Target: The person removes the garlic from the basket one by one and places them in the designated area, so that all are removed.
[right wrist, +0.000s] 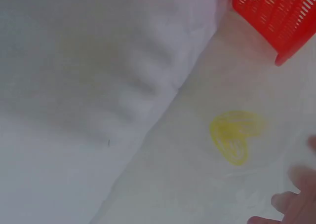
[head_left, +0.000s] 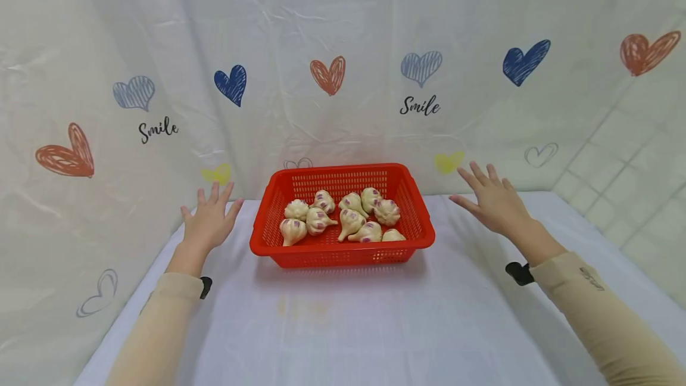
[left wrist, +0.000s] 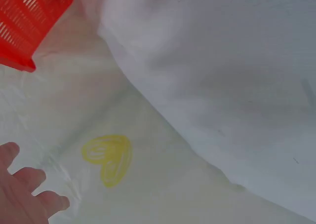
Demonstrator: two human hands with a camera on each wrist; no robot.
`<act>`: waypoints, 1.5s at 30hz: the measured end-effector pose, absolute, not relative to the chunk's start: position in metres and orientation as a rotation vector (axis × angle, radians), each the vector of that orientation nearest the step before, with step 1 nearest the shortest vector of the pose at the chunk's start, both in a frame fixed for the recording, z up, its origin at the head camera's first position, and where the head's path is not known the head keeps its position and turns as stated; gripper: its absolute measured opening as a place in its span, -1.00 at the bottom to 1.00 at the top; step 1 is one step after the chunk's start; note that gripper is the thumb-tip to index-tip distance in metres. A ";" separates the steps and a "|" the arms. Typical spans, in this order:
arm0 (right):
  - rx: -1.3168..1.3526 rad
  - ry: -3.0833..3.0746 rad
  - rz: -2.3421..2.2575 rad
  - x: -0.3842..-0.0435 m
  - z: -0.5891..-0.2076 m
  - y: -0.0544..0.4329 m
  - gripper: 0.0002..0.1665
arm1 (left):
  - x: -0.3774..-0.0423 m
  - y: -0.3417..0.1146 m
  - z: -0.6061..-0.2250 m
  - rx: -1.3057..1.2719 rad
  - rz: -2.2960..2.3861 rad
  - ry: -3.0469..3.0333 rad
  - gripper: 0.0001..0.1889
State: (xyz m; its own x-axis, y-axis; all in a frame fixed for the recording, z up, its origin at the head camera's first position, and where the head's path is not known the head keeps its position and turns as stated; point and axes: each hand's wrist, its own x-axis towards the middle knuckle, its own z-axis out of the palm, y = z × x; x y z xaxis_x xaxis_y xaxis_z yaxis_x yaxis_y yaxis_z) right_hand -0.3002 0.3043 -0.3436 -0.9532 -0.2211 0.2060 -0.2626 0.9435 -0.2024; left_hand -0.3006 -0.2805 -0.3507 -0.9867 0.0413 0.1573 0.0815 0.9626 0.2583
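A red plastic basket [head_left: 343, 248] with slotted walls stands on the table and holds several garlic bulbs [head_left: 318, 220], white with purple streaks. To its left, my left hand [head_left: 208, 222] is held with fingers spread, apart from the basket and holding nothing. My right hand [head_left: 493, 198] is on the other side, fingers likewise spread and nothing in it. The left wrist view catches a corner of the basket [left wrist: 29, 21] and some fingertips [left wrist: 32, 177]. In the right wrist view, the basket's corner [right wrist: 276, 21] and a few blurred fingers [right wrist: 291, 202] show at the right edge.
A white cloth [head_left: 343, 326] covers the table. Behind and at the sides hangs a pale plastic sheet [head_left: 364, 28] printed with hearts and the word "Smile". Its lower part meets the table's far edge just behind the basket.
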 end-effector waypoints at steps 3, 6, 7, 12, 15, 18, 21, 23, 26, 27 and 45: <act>0.395 -2.925 0.329 -0.298 -0.340 0.301 0.02 | -0.298 -0.277 -0.347 -0.125 -0.400 -2.955 -0.20; 0.423 -2.945 0.335 -0.295 -0.337 0.298 0.03 | -0.296 -0.274 -0.345 -0.154 -0.404 -2.946 -0.22; 0.436 -2.950 0.343 -0.294 -0.335 0.297 0.04 | -0.295 -0.273 -0.345 -0.162 -0.401 -2.945 -0.22; 0.509 -2.940 0.388 -0.288 -0.331 0.289 -0.01 | -0.294 -0.269 -0.345 -0.189 -0.390 -2.928 -0.25; 0.556 -2.924 0.415 -0.283 -0.328 0.283 -0.05 | -0.294 -0.266 -0.345 -0.211 -0.390 -2.931 -0.26; 0.614 -2.910 0.469 -0.279 -0.326 0.277 -0.10 | -0.293 -0.263 -0.344 -0.252 -0.402 -2.942 -0.28; 0.701 -2.868 0.517 -0.276 -0.326 0.271 -0.20 | -0.291 -0.260 -0.343 -0.299 -0.424 -2.971 -0.30; 0.759 -2.821 0.529 -0.275 -0.325 0.266 -0.28 | -0.290 -0.258 -0.343 -0.323 -0.443 -2.990 -0.30; 0.832 -2.754 0.540 -0.272 -0.323 0.258 -0.38 | -0.290 -0.255 -0.344 -0.345 -0.461 -3.008 -0.28; 0.852 -2.732 0.549 -0.272 -0.322 0.255 -0.40 | -0.290 -0.254 -0.345 -0.351 -0.463 -3.010 -0.27; 1.049 -2.693 0.814 -0.279 -0.328 0.210 -0.55 | -0.290 -0.247 -0.347 -0.426 -0.400 -2.972 -0.28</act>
